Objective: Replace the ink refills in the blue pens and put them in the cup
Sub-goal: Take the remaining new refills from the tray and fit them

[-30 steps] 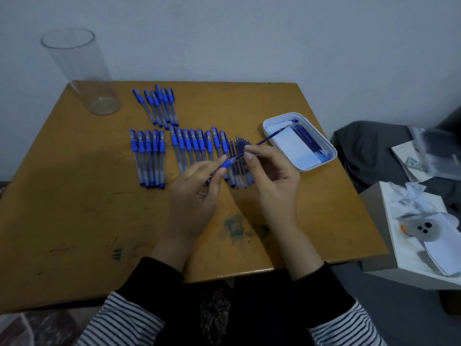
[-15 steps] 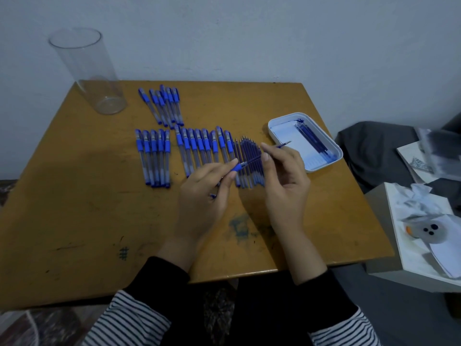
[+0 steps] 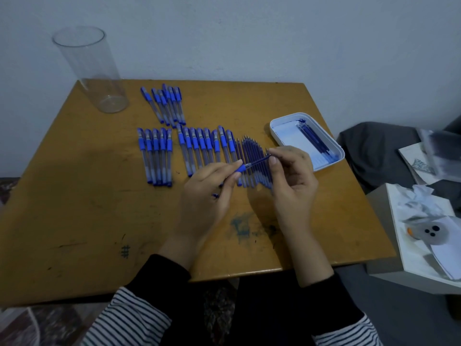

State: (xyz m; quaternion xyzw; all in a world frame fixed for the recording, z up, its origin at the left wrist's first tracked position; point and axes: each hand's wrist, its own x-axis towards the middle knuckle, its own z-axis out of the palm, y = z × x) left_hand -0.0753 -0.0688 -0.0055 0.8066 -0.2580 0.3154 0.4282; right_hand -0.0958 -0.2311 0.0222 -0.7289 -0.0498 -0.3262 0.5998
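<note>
My left hand (image 3: 207, 193) grips a blue pen barrel (image 3: 240, 168) by its blue grip end. My right hand (image 3: 291, 178) pinches an ink refill (image 3: 259, 161) whose near end sits in that barrel. Both hands hover over a row of loose refills (image 3: 252, 156) on the table. Capped blue pens lie in rows: several at the left (image 3: 156, 156), several in the middle (image 3: 204, 146), several further back (image 3: 167, 103). A tall clear plastic cup (image 3: 92, 71) stands at the table's far left corner with nothing in it.
A white tray (image 3: 279, 126) holding several refills sits at the right of the wooden table (image 3: 74, 196). Off the table's right edge lie a white box with crumpled paper (image 3: 424, 236) and dark cloth (image 3: 374, 151). A wall stands behind.
The refill has gone deeper into the barrel, with less of it showing past my right fingers. Both hands stay together over the loose refills; my head has shifted slightly.
</note>
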